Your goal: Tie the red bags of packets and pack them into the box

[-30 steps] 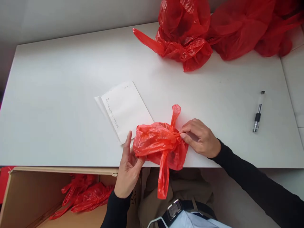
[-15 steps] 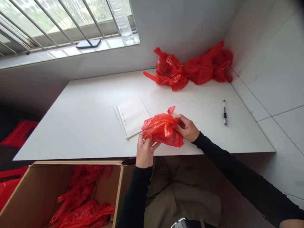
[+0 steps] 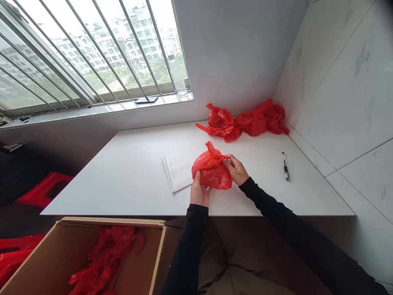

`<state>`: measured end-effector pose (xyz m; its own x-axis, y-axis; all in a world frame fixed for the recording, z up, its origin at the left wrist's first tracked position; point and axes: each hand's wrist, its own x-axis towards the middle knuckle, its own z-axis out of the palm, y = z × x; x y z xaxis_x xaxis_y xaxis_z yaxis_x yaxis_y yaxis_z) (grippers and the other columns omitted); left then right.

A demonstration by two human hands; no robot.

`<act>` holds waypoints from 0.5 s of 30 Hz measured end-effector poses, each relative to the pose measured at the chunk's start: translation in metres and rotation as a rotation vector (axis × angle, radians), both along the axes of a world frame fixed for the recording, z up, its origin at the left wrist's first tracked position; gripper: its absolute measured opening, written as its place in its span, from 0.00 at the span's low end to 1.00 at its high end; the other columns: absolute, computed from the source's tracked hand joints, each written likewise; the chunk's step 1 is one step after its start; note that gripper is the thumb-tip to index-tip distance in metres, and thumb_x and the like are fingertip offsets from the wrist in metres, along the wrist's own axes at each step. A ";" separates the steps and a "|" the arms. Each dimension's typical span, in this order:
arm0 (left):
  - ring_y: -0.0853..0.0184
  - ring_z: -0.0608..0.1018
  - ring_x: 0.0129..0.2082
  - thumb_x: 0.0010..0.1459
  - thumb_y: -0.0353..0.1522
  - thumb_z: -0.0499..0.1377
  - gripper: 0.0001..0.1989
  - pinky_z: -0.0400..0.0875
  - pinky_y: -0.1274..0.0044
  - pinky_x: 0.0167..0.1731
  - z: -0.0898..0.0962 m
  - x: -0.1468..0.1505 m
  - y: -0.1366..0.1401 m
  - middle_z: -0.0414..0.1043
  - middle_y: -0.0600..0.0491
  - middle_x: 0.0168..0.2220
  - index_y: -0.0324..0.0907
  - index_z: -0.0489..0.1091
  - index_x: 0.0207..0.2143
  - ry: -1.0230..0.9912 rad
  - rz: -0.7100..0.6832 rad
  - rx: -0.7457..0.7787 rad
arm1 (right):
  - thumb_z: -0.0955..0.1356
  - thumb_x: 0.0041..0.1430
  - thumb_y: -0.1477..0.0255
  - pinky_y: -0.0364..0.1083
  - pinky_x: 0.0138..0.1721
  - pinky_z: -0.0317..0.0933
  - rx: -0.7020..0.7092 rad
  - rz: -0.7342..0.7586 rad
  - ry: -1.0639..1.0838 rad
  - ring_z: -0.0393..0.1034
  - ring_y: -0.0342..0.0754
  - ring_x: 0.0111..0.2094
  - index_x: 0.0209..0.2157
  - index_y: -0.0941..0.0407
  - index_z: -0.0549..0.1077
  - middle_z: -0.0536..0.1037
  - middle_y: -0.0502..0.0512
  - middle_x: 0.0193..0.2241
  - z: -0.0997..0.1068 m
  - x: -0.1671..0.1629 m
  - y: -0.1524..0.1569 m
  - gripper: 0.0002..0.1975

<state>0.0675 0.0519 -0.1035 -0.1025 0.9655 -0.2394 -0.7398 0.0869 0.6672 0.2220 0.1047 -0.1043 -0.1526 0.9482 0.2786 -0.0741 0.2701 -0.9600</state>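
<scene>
A red plastic bag (image 3: 215, 174), tied in a knot at its top, is held up over the near side of the white table. My left hand (image 3: 200, 191) is closed on its lower left side, the thumb in front and the other fingers underneath. With a pinch, my right hand (image 3: 236, 169) grips the bag near the knot on its right. What lies inside the bag cannot be made out. Just behind and left of the bag, a white notebook (image 3: 181, 170) with small print along its left edge lies on the table, partly covered by the bag.
More red plastic bags (image 3: 260, 119) lie against the back wall. A pen-like tool (image 3: 285, 169) rests at the right. An open cardboard box (image 3: 160, 250) with red bags inside stands below the table's front left edge. A bottle (image 3: 178, 78) and a phone (image 3: 146, 100) are on the windowsill.
My view has tilted up, showing more of the window. The bag has been turned in my hands, its knot now standing up, and my right fingers pinch close to the knot.
</scene>
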 end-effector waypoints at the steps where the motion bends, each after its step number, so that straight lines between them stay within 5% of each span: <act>1: 0.59 0.78 0.47 0.50 0.43 0.69 0.23 0.75 0.71 0.43 0.001 0.000 0.001 0.75 0.47 0.52 0.44 0.75 0.47 -0.008 -0.029 0.017 | 0.65 0.64 0.51 0.46 0.35 0.67 0.006 0.010 0.008 0.71 0.48 0.32 0.44 0.53 0.70 0.76 0.51 0.32 0.001 -0.003 0.004 0.20; 5: 0.63 0.79 0.39 0.37 0.30 0.76 0.25 0.75 0.69 0.43 -0.004 -0.002 0.008 0.78 0.50 0.42 0.42 0.76 0.41 0.013 0.057 0.041 | 0.64 0.65 0.50 0.49 0.47 0.67 0.019 0.059 0.026 0.72 0.51 0.43 0.50 0.52 0.71 0.77 0.54 0.42 0.001 -0.008 0.013 0.22; 8: 0.65 0.78 0.38 0.35 0.29 0.76 0.24 0.75 0.70 0.43 -0.010 -0.007 0.019 0.78 0.51 0.38 0.40 0.76 0.37 0.011 0.180 0.040 | 0.65 0.65 0.51 0.52 0.53 0.65 -0.021 0.160 0.064 0.71 0.52 0.50 0.59 0.51 0.64 0.74 0.57 0.51 -0.009 -0.009 0.012 0.27; 12: 0.64 0.79 0.39 0.38 0.33 0.76 0.22 0.74 0.70 0.43 -0.010 -0.014 0.029 0.78 0.49 0.39 0.39 0.76 0.38 0.006 0.213 0.044 | 0.70 0.62 0.54 0.52 0.45 0.70 -0.127 0.284 0.106 0.72 0.52 0.46 0.60 0.51 0.63 0.72 0.59 0.53 -0.021 -0.010 0.011 0.30; 15: 0.64 0.79 0.40 0.43 0.36 0.74 0.21 0.74 0.70 0.44 -0.008 -0.011 0.029 0.78 0.49 0.41 0.42 0.76 0.41 0.006 0.185 0.031 | 0.72 0.59 0.56 0.50 0.42 0.70 -0.129 0.226 0.121 0.72 0.51 0.42 0.53 0.52 0.68 0.75 0.56 0.47 -0.022 -0.009 0.012 0.25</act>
